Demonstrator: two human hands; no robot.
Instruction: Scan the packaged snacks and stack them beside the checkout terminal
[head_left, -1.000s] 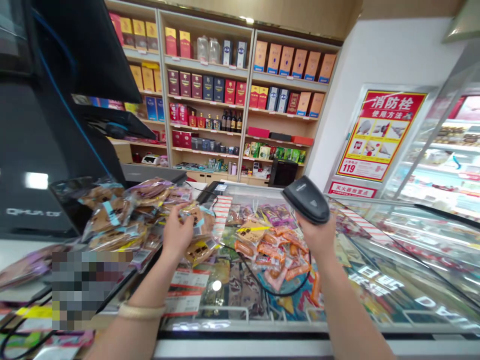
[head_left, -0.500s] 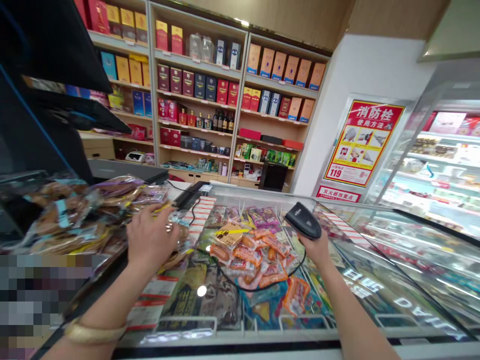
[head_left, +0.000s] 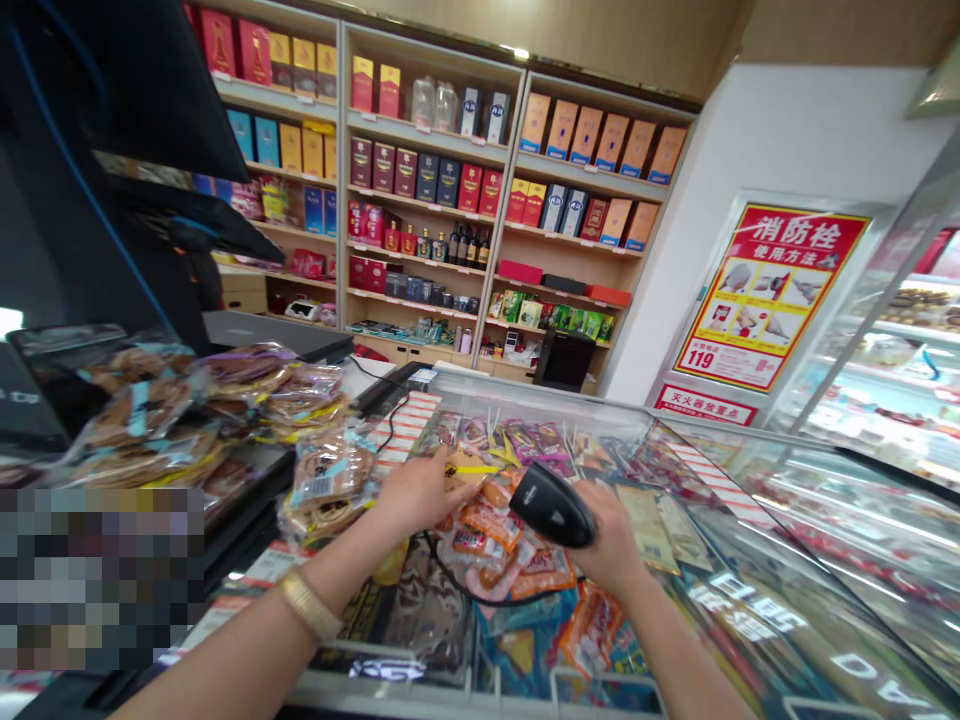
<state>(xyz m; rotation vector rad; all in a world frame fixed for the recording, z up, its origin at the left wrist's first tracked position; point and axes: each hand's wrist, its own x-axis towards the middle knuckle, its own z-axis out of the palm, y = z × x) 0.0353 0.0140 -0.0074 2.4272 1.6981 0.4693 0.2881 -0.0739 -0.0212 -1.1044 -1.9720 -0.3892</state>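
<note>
My right hand (head_left: pixel 611 535) is closed round the handle of a black handheld barcode scanner (head_left: pixel 553 505), its head pointing left over several orange-wrapped sausage packets (head_left: pixel 487 535). Just left of the scanner, my left hand (head_left: pixel 416 492) reaches onto a flat brown packet with a yellow strip (head_left: pixel 474 468). Its thumb and forefinger are apart at the packet's near edge; the other fingers are hidden. Clear-wrapped brown snack packets (head_left: pixel 330 475) lie behind my left forearm, out of my grasp. The scanner's black cable (head_left: pixel 487 602) loops below the sausages.
The packets lie on a glass-topped display case (head_left: pixel 525 395) with goods beneath. More brown packets (head_left: pixel 161 400) are heaped at left, below a dark monitor (head_left: pixel 142 90). Shelves of boxed bottles (head_left: pixel 427 130) stand behind, and a red-and-yellow poster (head_left: pixel 776 295) hangs at right.
My left hand has let go of the clear-wrapped packet at the left and moved right to the brown packet. My right hand has brought the scanner left and lower, nearer to it.
</note>
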